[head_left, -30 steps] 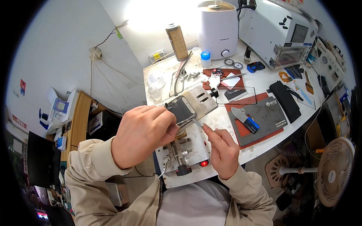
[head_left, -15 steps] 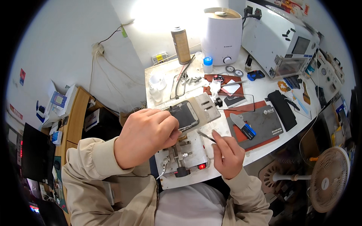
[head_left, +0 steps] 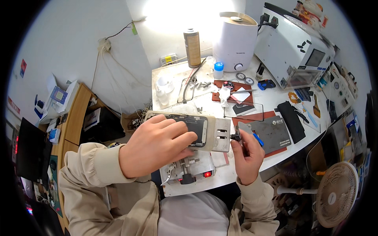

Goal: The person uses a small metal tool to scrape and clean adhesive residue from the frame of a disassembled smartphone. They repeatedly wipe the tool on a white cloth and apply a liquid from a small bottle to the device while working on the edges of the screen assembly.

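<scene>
A phone (head_left: 197,131), its dark inner face up in a pale frame, lies on a metal holder plate (head_left: 221,135) with slots at its right end. The holder sits over a clamp stand (head_left: 184,168) with a screw and a lever. Bent over the phone, my left hand (head_left: 159,143) is closed at the holder's near edge, its thumb mostly hidden. At the plate's right end my right hand (head_left: 249,155) pinches a small black knob (head_left: 236,137). Something thin and dark shows between its fingers, too unclear to name.
Behind the holder lie a thin black frame (head_left: 263,112) and a brown mat (head_left: 218,96) with tools. A grey mat (head_left: 271,135) and black pouch (head_left: 290,122) lie to the right. A spray can (head_left: 192,49), humidifier (head_left: 235,43) and white machine (head_left: 287,47) stand behind.
The phone and holder have turned from tilted to nearly level. My right hand has moved right and up to the black knob; the thin metal tool it held no longer shows clearly.
</scene>
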Available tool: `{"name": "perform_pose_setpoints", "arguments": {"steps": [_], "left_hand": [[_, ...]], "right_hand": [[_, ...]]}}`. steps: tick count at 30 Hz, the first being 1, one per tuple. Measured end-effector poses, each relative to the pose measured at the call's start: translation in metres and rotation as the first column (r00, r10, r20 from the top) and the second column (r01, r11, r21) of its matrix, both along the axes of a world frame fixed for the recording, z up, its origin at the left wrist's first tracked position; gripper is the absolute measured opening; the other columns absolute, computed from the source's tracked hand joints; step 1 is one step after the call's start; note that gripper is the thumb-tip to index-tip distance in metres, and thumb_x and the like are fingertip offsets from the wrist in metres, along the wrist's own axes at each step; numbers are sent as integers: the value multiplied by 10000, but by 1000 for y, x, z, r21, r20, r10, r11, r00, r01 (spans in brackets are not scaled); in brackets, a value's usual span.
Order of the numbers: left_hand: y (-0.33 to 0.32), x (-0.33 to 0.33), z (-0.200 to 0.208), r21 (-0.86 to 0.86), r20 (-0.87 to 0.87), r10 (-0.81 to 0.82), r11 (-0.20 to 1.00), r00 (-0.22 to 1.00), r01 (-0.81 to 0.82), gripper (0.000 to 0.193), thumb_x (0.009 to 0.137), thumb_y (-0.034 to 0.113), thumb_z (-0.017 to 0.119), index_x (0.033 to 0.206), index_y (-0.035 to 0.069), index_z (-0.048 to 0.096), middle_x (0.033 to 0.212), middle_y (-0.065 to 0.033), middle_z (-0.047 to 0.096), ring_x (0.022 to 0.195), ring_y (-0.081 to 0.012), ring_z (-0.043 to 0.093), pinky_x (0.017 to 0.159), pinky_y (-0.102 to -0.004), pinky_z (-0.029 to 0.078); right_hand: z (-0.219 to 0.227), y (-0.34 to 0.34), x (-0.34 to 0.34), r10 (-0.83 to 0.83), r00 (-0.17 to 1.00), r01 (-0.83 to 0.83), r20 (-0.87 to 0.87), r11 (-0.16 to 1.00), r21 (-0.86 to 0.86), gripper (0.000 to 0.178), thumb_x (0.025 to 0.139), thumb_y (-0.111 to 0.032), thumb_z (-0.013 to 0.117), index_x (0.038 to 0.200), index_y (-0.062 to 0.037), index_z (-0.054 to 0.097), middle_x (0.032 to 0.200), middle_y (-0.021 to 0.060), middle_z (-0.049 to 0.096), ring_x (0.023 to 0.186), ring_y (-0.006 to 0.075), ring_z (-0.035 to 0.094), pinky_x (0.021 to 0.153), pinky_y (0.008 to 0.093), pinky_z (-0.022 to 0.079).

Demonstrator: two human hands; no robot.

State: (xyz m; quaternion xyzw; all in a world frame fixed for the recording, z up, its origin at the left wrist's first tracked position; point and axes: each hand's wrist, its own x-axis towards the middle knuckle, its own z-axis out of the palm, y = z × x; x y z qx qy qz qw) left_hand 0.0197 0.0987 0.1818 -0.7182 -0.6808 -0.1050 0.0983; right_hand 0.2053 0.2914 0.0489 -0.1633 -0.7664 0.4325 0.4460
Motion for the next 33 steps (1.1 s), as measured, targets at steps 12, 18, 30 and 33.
{"name": "perform_pose_setpoints", "arguments": {"steps": [12,18,30,33], "left_hand": [[9,-3,-7,54,19,-34,998,999,33,212,835,204,892,964,141,736,939,18,693,887,-199,699,805,-357,552],[7,4,-7,93,-31,-31,995,999,34,174,832,145,878,923,122,732,931,6,703,876,-200,709,782,-354,570],[7,2,-12,146,-112,-54,987,992,70,192,806,145,899,909,132,738,893,23,690,821,-177,688,732,-329,534],[6,1,-12,157,-121,-61,984,991,80,196,819,160,905,929,131,746,905,24,698,824,-178,683,742,-334,536]], "right_hand": [[47,-2,46,44,971,-160,236,852,498,497,815,116,753,1268,-83,798,989,81,619,687,173,628,525,330,486],[53,7,43,-21,981,-117,193,728,675,510,765,79,753,1226,-116,846,963,25,639,644,162,610,527,321,479],[49,5,40,27,977,-164,212,730,664,501,766,70,751,1219,-118,850,957,21,666,645,165,620,532,323,480],[47,7,40,16,984,-124,178,779,615,448,816,78,736,1219,-91,833,978,55,674,693,206,646,560,344,501]]}}
